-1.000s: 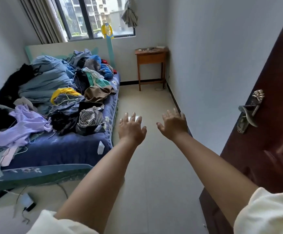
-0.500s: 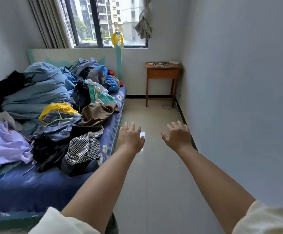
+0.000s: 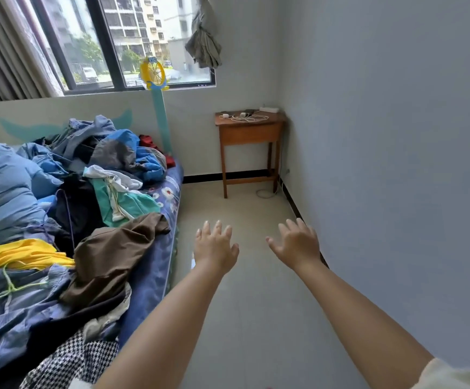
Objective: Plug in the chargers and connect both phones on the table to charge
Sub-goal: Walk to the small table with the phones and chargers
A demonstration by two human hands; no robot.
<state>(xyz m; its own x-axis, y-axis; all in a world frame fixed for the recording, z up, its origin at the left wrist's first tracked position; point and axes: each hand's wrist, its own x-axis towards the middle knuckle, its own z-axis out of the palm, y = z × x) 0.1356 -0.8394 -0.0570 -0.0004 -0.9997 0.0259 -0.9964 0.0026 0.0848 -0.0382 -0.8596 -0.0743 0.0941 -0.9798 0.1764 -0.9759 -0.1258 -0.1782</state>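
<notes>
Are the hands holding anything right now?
No. The left hand and right hand are both open and empty, held out above the pale tiled floor.

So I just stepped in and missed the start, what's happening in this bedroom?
A person is between the clothes-piled bed and the wall, both arms stretched forward. The left hand and right hand are open and empty, touching nothing. The chargers with their white cables lie on the small wooden table in the far corner, out of reach. Nothing looks plugged in or connected yet; the phones are too small to make out clearly.
</notes>
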